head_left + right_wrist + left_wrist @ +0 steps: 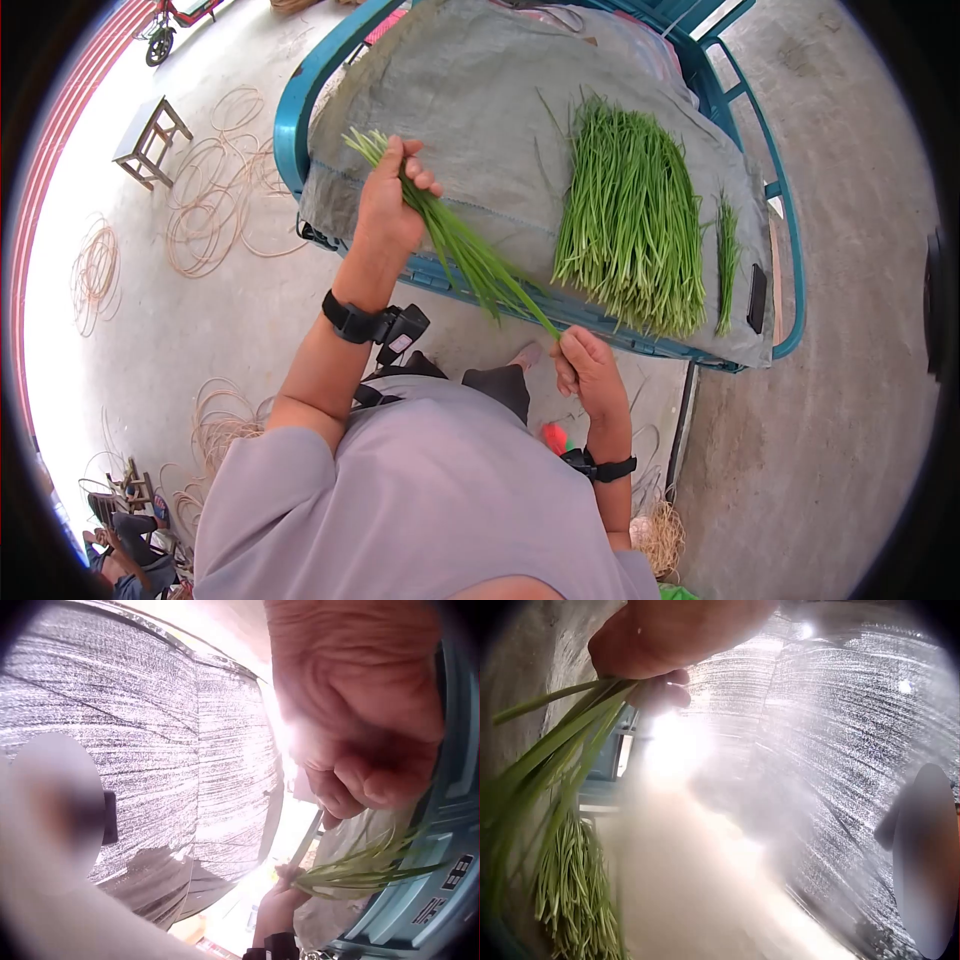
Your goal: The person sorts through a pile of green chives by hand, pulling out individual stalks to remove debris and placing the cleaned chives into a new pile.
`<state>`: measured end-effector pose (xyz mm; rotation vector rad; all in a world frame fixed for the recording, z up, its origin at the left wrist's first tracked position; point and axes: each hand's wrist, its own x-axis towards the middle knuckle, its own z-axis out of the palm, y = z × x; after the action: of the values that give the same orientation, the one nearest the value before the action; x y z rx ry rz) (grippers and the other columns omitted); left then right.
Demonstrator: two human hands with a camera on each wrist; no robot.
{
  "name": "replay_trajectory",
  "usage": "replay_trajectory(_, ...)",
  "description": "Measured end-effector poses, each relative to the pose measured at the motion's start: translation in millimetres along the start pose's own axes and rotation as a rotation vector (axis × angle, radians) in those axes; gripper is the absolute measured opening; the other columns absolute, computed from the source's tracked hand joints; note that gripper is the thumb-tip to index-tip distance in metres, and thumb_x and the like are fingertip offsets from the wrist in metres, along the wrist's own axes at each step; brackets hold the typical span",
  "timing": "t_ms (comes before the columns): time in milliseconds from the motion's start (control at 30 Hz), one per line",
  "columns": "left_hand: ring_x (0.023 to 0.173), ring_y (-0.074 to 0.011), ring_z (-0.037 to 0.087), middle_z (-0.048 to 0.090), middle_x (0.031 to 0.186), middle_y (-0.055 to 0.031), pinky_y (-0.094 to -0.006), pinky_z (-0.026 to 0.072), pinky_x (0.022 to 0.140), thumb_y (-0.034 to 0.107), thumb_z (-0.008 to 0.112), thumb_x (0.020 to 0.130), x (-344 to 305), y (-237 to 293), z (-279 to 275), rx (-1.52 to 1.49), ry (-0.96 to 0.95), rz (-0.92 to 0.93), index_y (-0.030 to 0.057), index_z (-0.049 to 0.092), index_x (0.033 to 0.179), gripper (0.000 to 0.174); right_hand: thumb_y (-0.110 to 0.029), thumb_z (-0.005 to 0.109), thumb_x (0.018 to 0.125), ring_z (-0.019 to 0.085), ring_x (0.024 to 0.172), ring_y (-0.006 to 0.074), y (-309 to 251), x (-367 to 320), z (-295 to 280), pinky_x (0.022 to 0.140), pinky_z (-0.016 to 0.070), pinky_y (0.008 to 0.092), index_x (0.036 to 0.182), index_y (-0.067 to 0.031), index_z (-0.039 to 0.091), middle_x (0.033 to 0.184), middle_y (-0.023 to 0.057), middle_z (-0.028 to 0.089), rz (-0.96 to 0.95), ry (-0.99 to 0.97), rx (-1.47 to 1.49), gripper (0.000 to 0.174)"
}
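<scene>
My left hand (392, 205) grips a small bunch of garlic chives (462, 245), pale stem ends poking out above the thumb and green leaves hanging down to the right. In the left wrist view, those leaves (551, 761) fan out below the fingers. Lower and to the right, my right hand (588, 368) has its fingers curled and pinches the end of a long leaf stretched from the bunch. The right wrist view shows the curled right fingers (360, 784) with a pale strip (306, 838) running from them toward the left hand.
A thick pile of garlic chives (630, 215) lies on a grey sheet (450, 110) over a blue cart bed (292, 130). Beside it are a thin bunch (727, 260) and a black phone (757, 298). A stool (150, 140) and coiled strips (205, 215) occupy the floor at left.
</scene>
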<state>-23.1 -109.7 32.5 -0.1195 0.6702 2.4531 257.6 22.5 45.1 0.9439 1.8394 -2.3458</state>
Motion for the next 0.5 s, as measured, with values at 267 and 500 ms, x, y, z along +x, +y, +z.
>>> replay_trajectory(267,0.048,-0.0059,0.031,0.033,0.06,0.0045,-0.022,0.0297,0.044,0.028,0.043,0.099,9,1,-17,-0.164,-0.078,-0.072,0.0056,0.051,0.094,0.024,-0.032,0.052,0.095,0.037,0.043,0.006,9,-9,-10,0.042,0.0362,0.0214,0.082,-0.0033,0.054,0.054,-0.0017,0.043,-0.046,0.048,-0.01,0.031)
replay_trajectory(500,0.047,-0.0055,0.029,0.032,0.06,0.0045,-0.021,0.0264,0.041,0.029,0.044,0.099,0,-2,-9,-0.034,-0.004,-0.057,0.0054,0.051,0.095,0.024,-0.032,0.053,0.095,0.038,0.044,0.0059,20,-12,-18,0.042,0.0355,0.0215,0.081,-0.0047,0.054,0.054,-0.0025,0.042,-0.14,0.31,0.021,0.031)
